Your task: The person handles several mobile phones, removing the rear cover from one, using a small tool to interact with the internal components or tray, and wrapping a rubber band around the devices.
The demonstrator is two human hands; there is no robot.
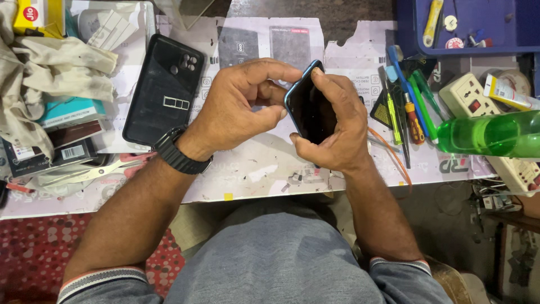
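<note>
A single head-worn camera looked almost straight down from close above the person's lap and forearms, facing the worktable (253,174) whose far edge lay toward twelve o'clock. The left hand (236,107) and right hand (332,126) sat near the frame's centre (no second view shared the scene). The person's torso filled six o'clock.

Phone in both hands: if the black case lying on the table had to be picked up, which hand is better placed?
Probably the left hand: the black case lies just beyond its wrist, on that side. The right hand cradles the phone and sits farther away.
</note>
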